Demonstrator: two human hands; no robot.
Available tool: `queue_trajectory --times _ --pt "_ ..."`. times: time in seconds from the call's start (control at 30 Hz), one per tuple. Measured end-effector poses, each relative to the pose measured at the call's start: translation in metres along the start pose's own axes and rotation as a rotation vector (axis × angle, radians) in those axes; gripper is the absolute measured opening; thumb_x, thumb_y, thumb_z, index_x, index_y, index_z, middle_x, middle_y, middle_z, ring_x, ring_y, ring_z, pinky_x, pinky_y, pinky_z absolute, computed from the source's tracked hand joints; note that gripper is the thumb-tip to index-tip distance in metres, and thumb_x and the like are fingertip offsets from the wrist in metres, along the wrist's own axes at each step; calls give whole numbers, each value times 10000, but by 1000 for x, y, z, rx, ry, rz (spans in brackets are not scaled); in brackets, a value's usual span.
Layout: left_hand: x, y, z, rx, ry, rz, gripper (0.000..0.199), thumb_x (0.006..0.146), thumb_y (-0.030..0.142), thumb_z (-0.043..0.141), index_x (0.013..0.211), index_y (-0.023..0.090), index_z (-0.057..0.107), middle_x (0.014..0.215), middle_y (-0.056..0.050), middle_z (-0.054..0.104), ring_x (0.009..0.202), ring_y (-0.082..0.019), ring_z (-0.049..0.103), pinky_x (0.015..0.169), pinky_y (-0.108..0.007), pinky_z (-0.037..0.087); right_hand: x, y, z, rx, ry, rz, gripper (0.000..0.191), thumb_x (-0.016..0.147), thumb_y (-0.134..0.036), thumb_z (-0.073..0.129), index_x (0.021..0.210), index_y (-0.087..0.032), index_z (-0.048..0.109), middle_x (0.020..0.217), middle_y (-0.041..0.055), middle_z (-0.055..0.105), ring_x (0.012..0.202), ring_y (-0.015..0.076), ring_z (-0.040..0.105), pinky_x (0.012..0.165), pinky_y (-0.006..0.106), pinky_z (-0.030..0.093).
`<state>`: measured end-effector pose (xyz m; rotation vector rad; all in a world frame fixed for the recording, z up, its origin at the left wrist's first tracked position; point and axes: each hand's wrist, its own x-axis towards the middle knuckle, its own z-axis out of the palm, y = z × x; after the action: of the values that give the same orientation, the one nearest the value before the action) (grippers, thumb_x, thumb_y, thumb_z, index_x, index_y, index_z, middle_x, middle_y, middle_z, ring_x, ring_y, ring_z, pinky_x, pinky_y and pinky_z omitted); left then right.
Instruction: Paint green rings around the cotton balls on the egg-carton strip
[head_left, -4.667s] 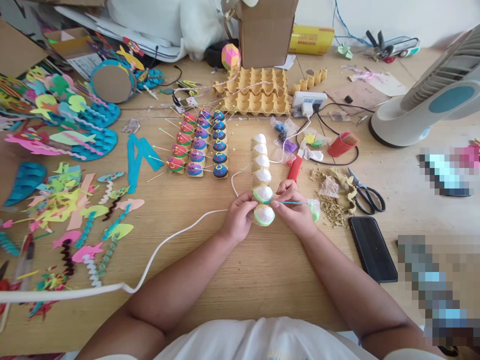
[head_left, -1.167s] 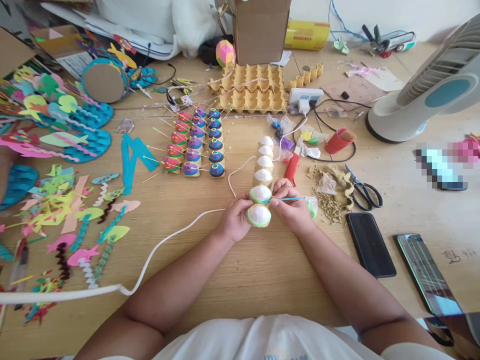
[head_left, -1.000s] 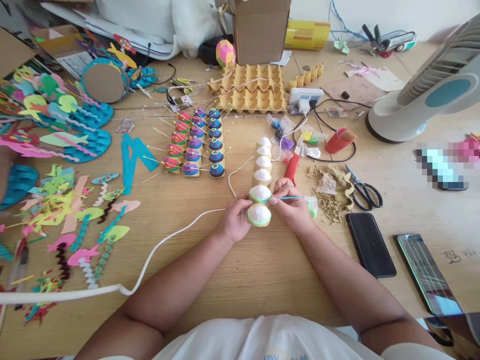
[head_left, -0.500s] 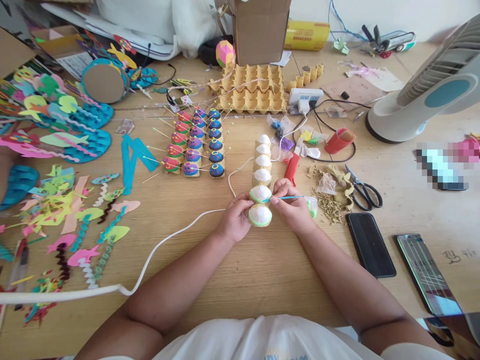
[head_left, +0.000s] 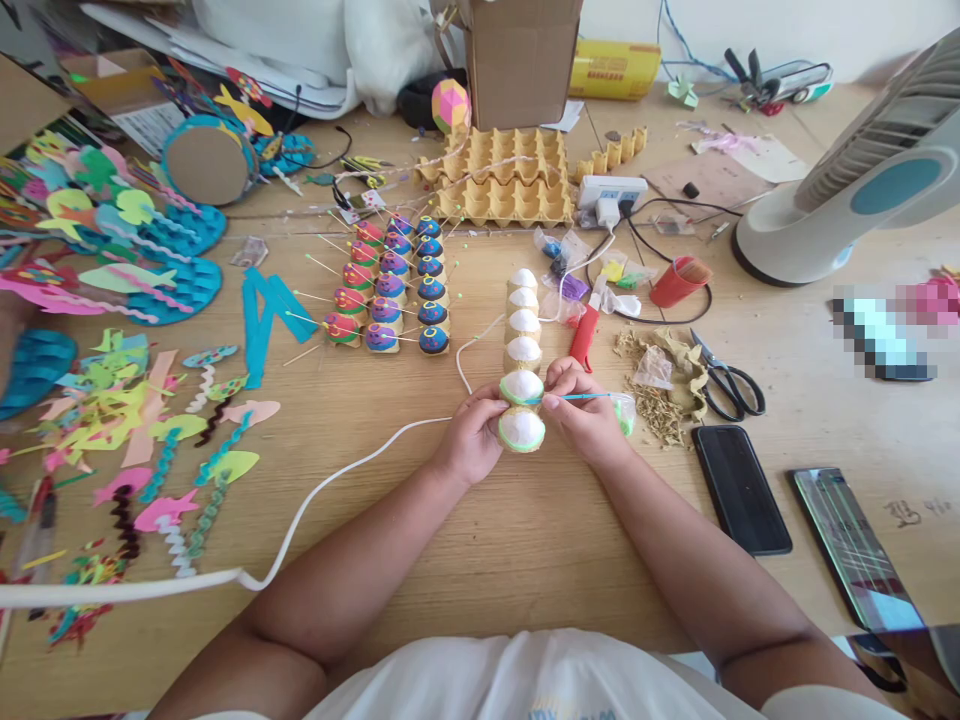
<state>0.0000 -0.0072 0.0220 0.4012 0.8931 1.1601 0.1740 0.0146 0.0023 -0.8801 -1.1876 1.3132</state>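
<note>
A strip of egg-carton cups [head_left: 513, 366] topped with white domes runs away from me down the middle of the table. Bright green edging rings the two nearest domes. My left hand [head_left: 471, 438] pinches the strip from its left side, at the second-nearest cup. In my right hand [head_left: 589, 422] is a thin blue stick [head_left: 574, 397], held between thumb and fingers, its tip against the lower edge of that same cup. A clear bag with green clay [head_left: 623, 414] lies just beyond the right hand.
Painted egg-carton strips [head_left: 387, 312] stuck with pins stand left of centre. Bare egg trays [head_left: 502, 195] lie behind. Scissors [head_left: 727, 378], a black phone [head_left: 742, 490] and a fan [head_left: 832, 190] are rightward. A white cable [head_left: 330, 485] and paper fish [head_left: 169, 508] occupy the left.
The far end of the cup strip has swung slightly left. Both hands stay almost in place, with the blue stick still at the same cup.
</note>
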Motion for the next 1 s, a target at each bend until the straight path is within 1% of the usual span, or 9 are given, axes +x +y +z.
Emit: queue_trajectory --times 0.07,0.13,0.27,0.4,0.53,0.67,0.83,1.0 --pt "0 0 1 -4 18 7 247 580 276 856 807 203 789 795 -26 757 713 -154 628 676 -282 478 1 1 0 39 3 -2 407 774 -537 940 711 -241 667 982 19 539 918 190 538 920 388 464" --pt "-1 0 3 -4 21 14 241 576 269 858 797 196 796 771 -16 749 700 -146 625 671 -272 482 0 0 1 32 18 -13 403 776 -535 941 717 -243 669 983 19 537 915 189 533 926 389 459" --pt "-3 -1 5 47 -26 54 199 610 267 861 783 188 804 712 5 705 685 -131 607 664 -248 483 -2 -4 2 -73 50 -56 395 805 -538 919 729 -248 662 983 27 535 925 204 530 926 404 459" --pt "-3 -3 3 115 -51 91 147 659 277 842 726 169 768 679 17 657 652 -105 568 641 -223 465 -3 -9 3 -141 23 -98 383 835 -513 897 725 -244 649 982 31 521 940 209 530 917 405 449" --pt "-3 -4 2 143 -77 81 146 683 279 823 762 165 777 694 7 679 664 -122 580 638 -239 460 -4 -11 2 -192 -13 -134 371 860 -484 876 720 -238 637 973 26 490 919 201 517 918 412 444" --pt "-3 -4 1 152 -76 73 135 695 261 817 792 172 786 692 14 682 659 -130 590 638 -251 466 -3 -12 2 -238 -13 -128 404 862 -526 863 706 -240 625 965 29 482 918 210 505 921 426 451" --pt "-4 -3 4 132 -57 72 135 668 251 827 777 179 793 668 27 661 613 -114 548 635 -254 474 -2 -13 2 -267 -12 -130 406 869 -541 853 710 -242 629 961 28 480 906 208 497 923 430 453" --pt "-3 -3 3 147 -65 72 125 667 268 821 754 183 791 672 23 666 617 -114 532 642 -257 457 -2 -12 2 -241 -26 -132 403 870 -518 861 708 -240 618 964 30 485 923 211 508 921 426 448"
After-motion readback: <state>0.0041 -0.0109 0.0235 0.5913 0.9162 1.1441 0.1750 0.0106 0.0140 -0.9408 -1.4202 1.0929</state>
